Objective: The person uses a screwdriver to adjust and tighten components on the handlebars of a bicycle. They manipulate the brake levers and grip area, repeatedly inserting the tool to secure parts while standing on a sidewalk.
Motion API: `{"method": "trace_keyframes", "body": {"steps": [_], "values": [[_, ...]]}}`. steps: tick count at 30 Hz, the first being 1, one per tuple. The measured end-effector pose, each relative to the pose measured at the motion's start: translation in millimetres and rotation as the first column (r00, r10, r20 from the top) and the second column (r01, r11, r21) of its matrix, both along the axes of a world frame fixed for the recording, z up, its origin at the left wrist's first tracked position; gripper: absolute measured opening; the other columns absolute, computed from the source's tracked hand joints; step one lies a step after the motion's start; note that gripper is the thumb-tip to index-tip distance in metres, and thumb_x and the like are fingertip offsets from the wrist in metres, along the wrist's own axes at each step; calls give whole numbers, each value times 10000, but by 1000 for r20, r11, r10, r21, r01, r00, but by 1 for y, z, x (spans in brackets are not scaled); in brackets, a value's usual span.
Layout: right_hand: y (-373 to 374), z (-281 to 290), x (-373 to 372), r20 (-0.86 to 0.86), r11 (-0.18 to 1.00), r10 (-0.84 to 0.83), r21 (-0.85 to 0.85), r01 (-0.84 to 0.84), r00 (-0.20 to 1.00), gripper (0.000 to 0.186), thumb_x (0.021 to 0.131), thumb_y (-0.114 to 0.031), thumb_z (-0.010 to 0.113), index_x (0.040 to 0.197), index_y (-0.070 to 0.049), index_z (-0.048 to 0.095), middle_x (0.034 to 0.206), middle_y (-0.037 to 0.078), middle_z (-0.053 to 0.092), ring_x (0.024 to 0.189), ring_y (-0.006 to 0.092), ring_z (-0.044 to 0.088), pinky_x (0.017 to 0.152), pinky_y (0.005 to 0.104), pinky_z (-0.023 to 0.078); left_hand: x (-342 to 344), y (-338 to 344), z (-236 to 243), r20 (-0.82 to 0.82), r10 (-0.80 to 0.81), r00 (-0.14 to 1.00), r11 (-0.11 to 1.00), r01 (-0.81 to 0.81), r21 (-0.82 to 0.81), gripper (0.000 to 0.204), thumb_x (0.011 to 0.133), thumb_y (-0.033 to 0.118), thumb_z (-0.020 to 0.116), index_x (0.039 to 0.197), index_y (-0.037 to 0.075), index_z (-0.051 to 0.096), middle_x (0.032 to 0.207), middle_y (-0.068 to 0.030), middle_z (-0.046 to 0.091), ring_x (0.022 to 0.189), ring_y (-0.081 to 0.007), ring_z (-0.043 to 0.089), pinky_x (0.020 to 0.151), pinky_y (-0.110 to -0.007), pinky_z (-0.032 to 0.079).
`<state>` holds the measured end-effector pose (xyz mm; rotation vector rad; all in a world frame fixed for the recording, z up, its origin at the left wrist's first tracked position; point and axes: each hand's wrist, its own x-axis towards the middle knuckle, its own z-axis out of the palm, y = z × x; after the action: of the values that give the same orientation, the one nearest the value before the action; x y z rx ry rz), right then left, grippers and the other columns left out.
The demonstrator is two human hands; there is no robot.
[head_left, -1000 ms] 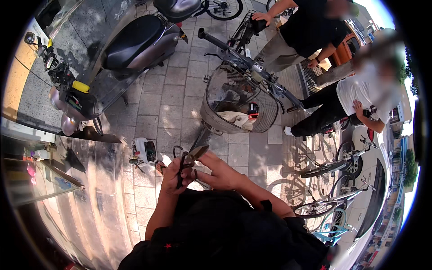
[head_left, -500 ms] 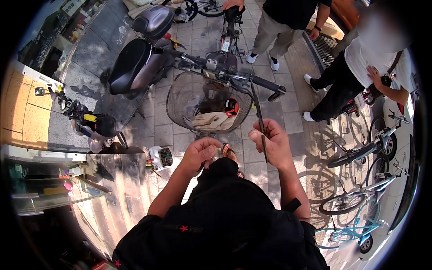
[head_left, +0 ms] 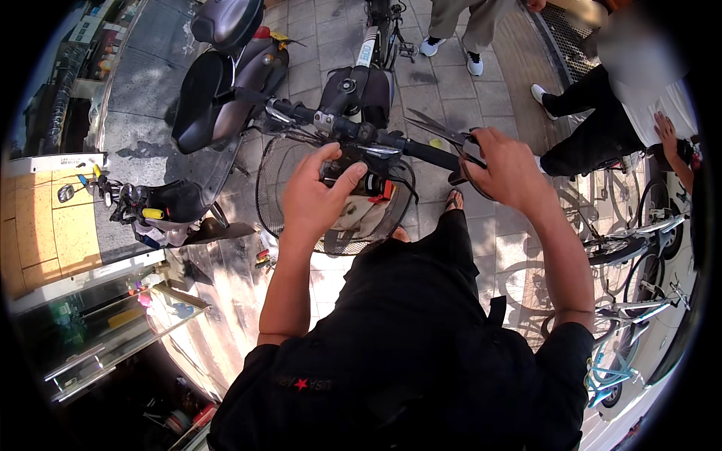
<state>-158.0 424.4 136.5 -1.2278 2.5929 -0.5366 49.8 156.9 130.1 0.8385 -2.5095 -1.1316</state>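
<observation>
My right hand (head_left: 508, 167) is closed on the black handles of a pair of scissors (head_left: 442, 131). The blades stand apart and point up and left, above the right handlebar grip (head_left: 430, 152). My left hand (head_left: 316, 192) hovers over the near side of the wire basket (head_left: 272, 203), thumb and forefinger spread, with nothing visible between them. Just beyond it run the bike's handlebar (head_left: 365, 133) and its cables. A cream cloth (head_left: 359, 213) and a black and red object (head_left: 380, 189) lie in the basket, partly hidden by my left hand.
A scooter with a black seat (head_left: 201, 101) stands on the left, a second scooter (head_left: 177, 203) nearer. Two people stand ahead to the right, one in beige trousers (head_left: 485, 22), one in a white top (head_left: 639, 90). Parked bicycles (head_left: 639, 259) line the right side.
My left hand has moved forward to the basket, its fingers spreading. My right hand has shifted right and forward; the scissors have swung to point left and their blades have opened. I have stepped closer.
</observation>
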Motion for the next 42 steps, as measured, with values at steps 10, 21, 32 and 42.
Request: {"method": "trace_keyframes", "body": {"steps": [10, 21, 32, 42], "values": [[-78, -117, -125, 38, 819, 559, -178, -545, 828, 417, 812, -298, 789, 1057, -3, 623, 958, 175, 671, 917, 396, 681, 805, 487, 545, -74, 32, -13, 234, 257, 938, 940, -187, -285, 538, 879, 340, 871, 1289, 30, 710, 1138, -129, 723, 1065, -304, 703, 937, -367, 538], [-83, -146, -111, 260, 818, 568, -281, -501, 781, 403, 831, -347, 760, 972, 9, 634, 919, 196, 687, 832, 385, 715, 751, 488, 576, -86, 50, -30, 173, 354, 919, 884, -269, -381, 458, 935, 266, 832, 1294, 10, 705, 1078, -108, 717, 814, -199, 637, 688, -308, 501], [-92, -165, -84, 213, 801, 554, -402, -444, 805, 417, 795, -310, 817, 997, 1, 628, 945, 162, 654, 878, 345, 694, 726, 463, 563, -88, 48, -30, 224, 421, 879, 891, -354, -284, 489, 901, 268, 869, 1282, 0, 718, 1057, -89, 706, 769, -155, 593, 648, -284, 477], [-104, -166, -102, -21, 816, 510, -306, -491, 860, 287, 696, -212, 794, 873, -47, 640, 853, 122, 631, 789, 325, 698, 666, 452, 575, -89, 48, -25, 268, 376, 887, 907, -293, -302, 486, 891, 270, 875, 1269, 5, 723, 1082, -116, 731, 887, -215, 716, 716, -313, 560]]}}
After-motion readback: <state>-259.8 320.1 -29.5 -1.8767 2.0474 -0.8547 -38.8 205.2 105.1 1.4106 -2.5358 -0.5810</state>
